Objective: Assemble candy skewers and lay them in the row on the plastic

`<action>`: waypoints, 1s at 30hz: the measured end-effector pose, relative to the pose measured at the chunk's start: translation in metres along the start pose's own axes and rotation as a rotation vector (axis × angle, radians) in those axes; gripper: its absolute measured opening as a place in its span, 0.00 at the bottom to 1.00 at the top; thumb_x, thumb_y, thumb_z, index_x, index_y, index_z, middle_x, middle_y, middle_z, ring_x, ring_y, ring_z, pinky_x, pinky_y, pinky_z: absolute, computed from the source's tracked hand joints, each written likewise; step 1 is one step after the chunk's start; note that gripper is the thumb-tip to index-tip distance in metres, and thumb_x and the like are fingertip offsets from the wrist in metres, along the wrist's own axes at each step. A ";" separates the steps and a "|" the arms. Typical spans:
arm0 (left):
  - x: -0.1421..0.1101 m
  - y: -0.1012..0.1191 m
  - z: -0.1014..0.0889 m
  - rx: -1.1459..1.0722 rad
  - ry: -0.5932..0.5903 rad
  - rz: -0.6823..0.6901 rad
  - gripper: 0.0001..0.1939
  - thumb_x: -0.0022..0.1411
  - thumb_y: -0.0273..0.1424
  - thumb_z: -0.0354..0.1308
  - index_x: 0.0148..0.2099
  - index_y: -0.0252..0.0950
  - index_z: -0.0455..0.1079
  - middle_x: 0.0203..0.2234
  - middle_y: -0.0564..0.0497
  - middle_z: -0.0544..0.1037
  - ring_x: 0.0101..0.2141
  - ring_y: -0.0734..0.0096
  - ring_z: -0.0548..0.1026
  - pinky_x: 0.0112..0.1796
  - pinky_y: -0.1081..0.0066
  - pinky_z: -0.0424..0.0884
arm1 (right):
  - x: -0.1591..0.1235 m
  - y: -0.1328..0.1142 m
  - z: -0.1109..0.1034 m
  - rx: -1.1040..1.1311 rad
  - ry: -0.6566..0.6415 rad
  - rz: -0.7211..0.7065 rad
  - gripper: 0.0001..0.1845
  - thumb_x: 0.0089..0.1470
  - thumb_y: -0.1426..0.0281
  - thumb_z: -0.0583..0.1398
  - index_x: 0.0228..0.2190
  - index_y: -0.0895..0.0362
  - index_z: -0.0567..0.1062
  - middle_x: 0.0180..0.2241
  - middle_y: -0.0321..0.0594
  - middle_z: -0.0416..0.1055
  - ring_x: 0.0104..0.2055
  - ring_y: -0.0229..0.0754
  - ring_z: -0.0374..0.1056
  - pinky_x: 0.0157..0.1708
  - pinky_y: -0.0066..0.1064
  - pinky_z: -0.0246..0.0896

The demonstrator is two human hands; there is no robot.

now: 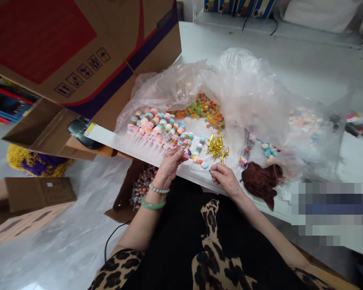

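Two hands [171, 161], white table [317, 72], cardboard boxes [117, 40]

Both forearms [134, 227] angle inward, converging before the torso. Left hand [171, 162]: fingers closed in a pinch. Right hand [226, 180]: fingers curled, thumb against forefinger; hands apart.

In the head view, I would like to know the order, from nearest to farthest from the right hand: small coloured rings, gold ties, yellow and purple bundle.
1. Gold ties, just beyond the right hand.
2. Small coloured rings, farther back.
3. Yellow and purple bundle, at the far left.
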State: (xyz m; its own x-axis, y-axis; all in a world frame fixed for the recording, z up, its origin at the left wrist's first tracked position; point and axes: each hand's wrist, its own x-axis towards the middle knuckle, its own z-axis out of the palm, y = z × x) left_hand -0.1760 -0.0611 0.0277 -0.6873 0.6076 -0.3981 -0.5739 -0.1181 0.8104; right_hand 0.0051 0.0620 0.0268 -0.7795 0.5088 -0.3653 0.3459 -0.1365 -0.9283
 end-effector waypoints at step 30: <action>-0.002 -0.020 0.014 -0.001 -0.109 -0.141 0.21 0.46 0.43 0.72 0.34 0.30 0.76 0.29 0.48 0.80 0.29 0.69 0.78 0.36 0.69 0.74 | 0.007 0.007 0.016 0.637 -0.336 0.353 0.15 0.41 0.64 0.68 0.28 0.58 0.71 0.13 0.24 0.58 0.13 0.25 0.42 0.15 0.21 0.33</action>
State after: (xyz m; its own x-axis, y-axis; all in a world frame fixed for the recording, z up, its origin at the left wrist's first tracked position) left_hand -0.1565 -0.0494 0.0182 -0.5477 0.6994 -0.4591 -0.6616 -0.0261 0.7494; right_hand -0.0064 0.0505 0.0163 -0.8304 0.0762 -0.5519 0.3154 -0.7523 -0.5784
